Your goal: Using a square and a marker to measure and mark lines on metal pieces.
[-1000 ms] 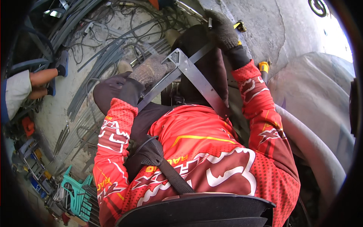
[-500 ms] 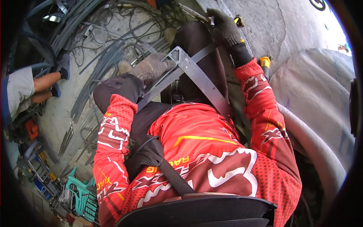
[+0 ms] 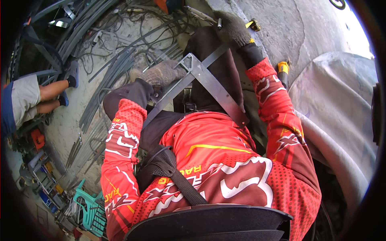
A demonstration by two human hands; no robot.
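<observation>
Left hand (image 3: 163,74), gripping metal frame (image 3: 217,91); right hand (image 3: 233,30) (open or closed, cannot tell), beside tape measure (image 3: 255,26)

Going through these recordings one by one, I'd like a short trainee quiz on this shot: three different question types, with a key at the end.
1. Which gloved hand is nearer the top corner of the V-shaped silver metal frame?

2. Where in the picture is the turquoise slatted plastic chair?
A. Upper right
B. Centre
C. Lower left

3. True or false: the small yellow-and-black tape measure appears just to the picture-right of the right hand in its dark grey knit glove.

Key:
1. The left hand in its grey-brown knit glove.
2. C.
3. True.
</observation>
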